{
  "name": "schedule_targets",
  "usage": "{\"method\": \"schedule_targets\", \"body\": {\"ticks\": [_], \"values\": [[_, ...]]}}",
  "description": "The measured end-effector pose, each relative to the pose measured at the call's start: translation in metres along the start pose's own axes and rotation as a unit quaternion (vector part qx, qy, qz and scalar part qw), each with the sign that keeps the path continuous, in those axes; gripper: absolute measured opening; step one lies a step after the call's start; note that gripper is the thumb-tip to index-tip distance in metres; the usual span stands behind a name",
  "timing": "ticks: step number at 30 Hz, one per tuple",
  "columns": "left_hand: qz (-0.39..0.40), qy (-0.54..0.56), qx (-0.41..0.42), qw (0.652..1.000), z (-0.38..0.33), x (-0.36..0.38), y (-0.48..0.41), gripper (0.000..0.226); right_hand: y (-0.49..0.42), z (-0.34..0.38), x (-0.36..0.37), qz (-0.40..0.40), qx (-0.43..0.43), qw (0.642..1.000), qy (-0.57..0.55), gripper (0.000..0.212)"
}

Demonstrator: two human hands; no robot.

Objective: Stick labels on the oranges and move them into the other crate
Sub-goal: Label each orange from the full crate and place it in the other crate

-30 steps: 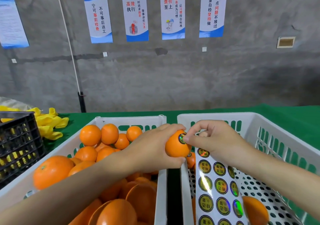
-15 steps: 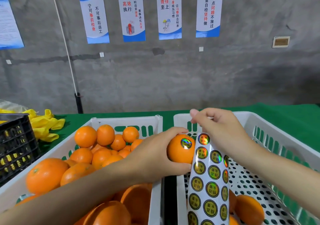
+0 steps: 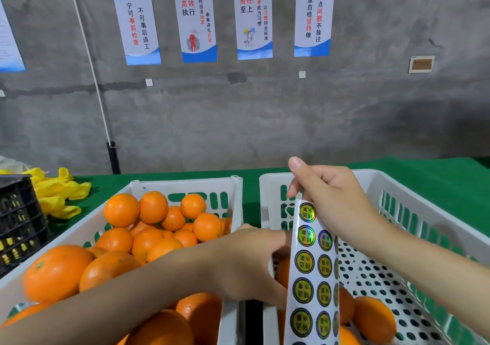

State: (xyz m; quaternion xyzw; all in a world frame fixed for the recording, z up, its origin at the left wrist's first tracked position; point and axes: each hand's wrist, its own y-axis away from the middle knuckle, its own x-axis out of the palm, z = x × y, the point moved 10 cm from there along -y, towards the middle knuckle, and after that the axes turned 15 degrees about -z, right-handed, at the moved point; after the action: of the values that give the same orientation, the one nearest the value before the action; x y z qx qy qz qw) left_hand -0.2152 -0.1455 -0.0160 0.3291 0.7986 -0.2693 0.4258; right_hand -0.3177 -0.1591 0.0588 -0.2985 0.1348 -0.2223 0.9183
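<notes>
While left hand point(image 3: 246, 267) grips orange point(image 3: 282, 271), right point(image 3: 331, 201) pinches labels point(image 3: 313, 265)

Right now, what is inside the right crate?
A few oranges lie at the right crate's near end; the left hand holds another orange just inside its left wall. The label sheet in the right hand covers part of the floor.

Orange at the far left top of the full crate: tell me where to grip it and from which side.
Probably best from above, fingers cupping its upper half: the orange sits uppermost with its top bare, while a neighbouring orange touches its right side, leaving no gap for fingers there.
</notes>
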Motion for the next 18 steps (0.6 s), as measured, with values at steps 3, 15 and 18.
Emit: {"method": "schedule_targets", "body": {"ticks": [3,15,18], "values": [[-0.012,-0.076,0.009,0.997,0.008,-0.001,0.002,0.034,-0.001,-0.008,0.002,0.003,0.007,1.0,0.027,0.052],[-0.192,0.304,-0.089,0.929,0.017,-0.039,0.0,0.023,0.007,-0.012,0.015,0.046,-0.042,0.996,0.067,0.047],[-0.208,0.3,-0.086,0.927,0.021,-0.039,-0.001,0.009,0.007,-0.005,0.009,0.011,-0.075,0.991,0.106,0.044]]}}
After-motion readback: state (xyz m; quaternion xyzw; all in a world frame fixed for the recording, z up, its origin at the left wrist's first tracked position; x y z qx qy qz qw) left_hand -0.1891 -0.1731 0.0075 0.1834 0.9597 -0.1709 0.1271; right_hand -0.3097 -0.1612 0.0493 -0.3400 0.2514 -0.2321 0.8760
